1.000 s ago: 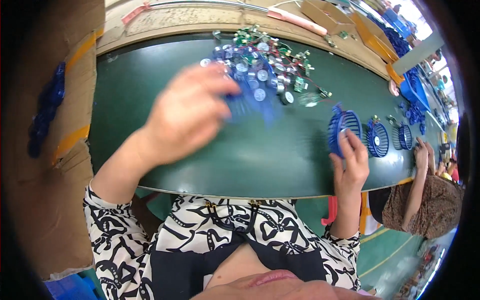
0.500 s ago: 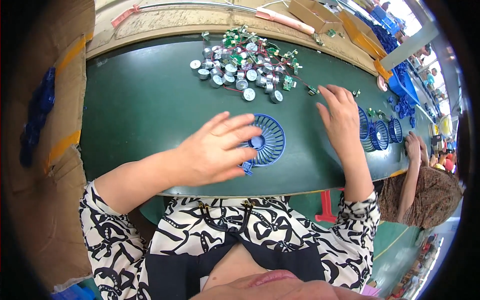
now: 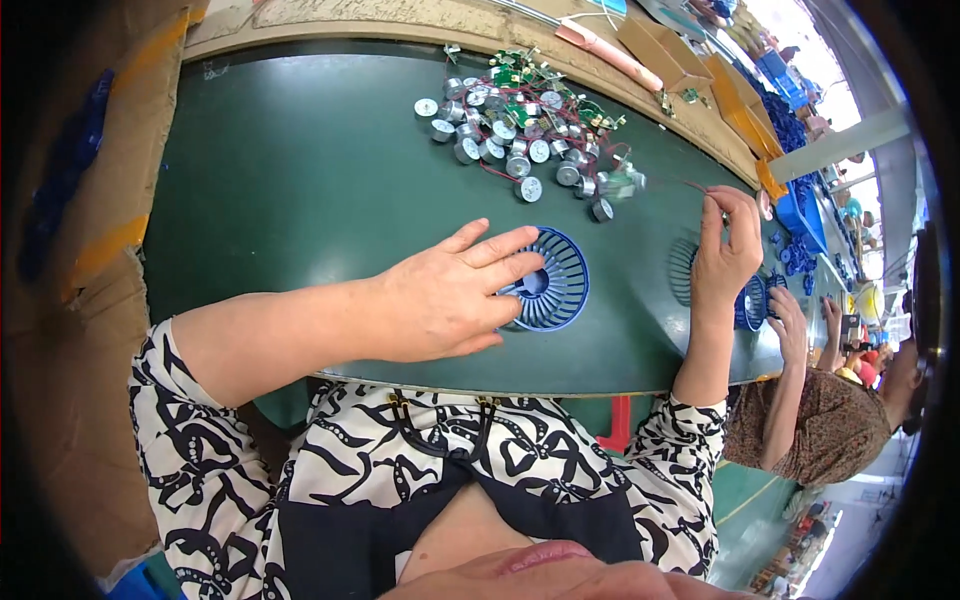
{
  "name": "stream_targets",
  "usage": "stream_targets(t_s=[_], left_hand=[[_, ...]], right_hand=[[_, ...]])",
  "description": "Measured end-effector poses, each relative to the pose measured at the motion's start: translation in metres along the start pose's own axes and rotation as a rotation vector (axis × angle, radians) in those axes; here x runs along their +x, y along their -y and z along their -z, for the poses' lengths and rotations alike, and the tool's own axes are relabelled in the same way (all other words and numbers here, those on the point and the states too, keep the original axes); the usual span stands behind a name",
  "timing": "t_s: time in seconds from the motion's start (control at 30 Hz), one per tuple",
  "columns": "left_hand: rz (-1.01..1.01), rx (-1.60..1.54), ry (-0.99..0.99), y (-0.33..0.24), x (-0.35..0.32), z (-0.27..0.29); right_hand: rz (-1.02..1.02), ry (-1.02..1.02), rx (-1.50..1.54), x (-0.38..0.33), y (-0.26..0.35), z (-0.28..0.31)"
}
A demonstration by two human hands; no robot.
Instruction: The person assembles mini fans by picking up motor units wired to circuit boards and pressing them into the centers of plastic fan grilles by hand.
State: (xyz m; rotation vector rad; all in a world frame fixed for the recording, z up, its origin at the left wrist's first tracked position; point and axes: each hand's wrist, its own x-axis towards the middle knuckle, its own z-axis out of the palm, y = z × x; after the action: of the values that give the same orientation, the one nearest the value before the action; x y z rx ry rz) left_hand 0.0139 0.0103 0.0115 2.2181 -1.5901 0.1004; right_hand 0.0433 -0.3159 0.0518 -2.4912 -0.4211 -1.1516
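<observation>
A blue round slotted plastic cage (image 3: 565, 285) rests on the green table in front of me. My left hand (image 3: 445, 290) lies over its left side, fingers spread and stretched out; whether they press on the rim I cannot tell. To the right, my right hand (image 3: 730, 240) is raised with thumb and forefinger pinched on a thin red wire (image 3: 690, 184). That wire runs left to a motion-blurred green and silver part (image 3: 624, 182) at the edge of a pile of small silver motors (image 3: 520, 165) with green circuit boards and red wires.
Beyond my right hand stand more blue cages (image 3: 750, 305), near a co-worker's hand (image 3: 790, 325). Cardboard (image 3: 330, 18) edges the table's far side, with an open carton (image 3: 665, 50) behind it. More cardboard (image 3: 95, 400) rises at left. Blue parts (image 3: 797, 255) lie far right.
My right hand has gone from open fingers to a pinch on the red wire and shifted right, drawing the wire taut. My left hand still lies over the cage. The view has turned slightly.
</observation>
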Motion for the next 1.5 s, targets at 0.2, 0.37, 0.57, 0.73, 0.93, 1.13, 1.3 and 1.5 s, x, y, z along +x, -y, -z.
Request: stream_targets(t_s=[0.2, 0.37, 0.57, 0.73, 0.93, 1.13, 1.3, 1.5], left_hand=[[0.045, -0.024, -0.194, 0.007, 0.003, -0.007], [0.073, -0.135, -0.119, 0.017, 0.0, -0.008], [0.067, -0.148, -0.106, 0.016, -0.003, -0.004], [0.03, -0.161, -0.123, 0.017, -0.003, -0.004], [0.038, -0.16, -0.154, 0.019, -0.005, -0.006], [-0.008, -0.156, -0.165, 0.02, -0.002, -0.007], [-0.014, -0.178, -0.164, 0.017, -0.003, -0.007], [-0.029, -0.176, -0.169, 0.015, -0.007, -0.009]], right_hand=[[-0.167, 0.026, 0.1, -0.013, -0.017, 0.002], [-0.12, 0.442, -0.039, -0.018, -0.024, -0.02], [-0.273, 0.243, -0.143, -0.013, -0.006, 0.013], [-0.316, 0.394, -0.188, -0.059, 0.033, 0.025], [-0.35, 0.447, -0.081, -0.065, 0.055, 0.021], [-0.019, 0.502, 0.181, -0.052, 0.098, 0.027], [0.203, 0.72, 0.128, -0.049, 0.118, 0.008], [0.252, 0.756, 0.148, -0.047, 0.119, 0.007]])
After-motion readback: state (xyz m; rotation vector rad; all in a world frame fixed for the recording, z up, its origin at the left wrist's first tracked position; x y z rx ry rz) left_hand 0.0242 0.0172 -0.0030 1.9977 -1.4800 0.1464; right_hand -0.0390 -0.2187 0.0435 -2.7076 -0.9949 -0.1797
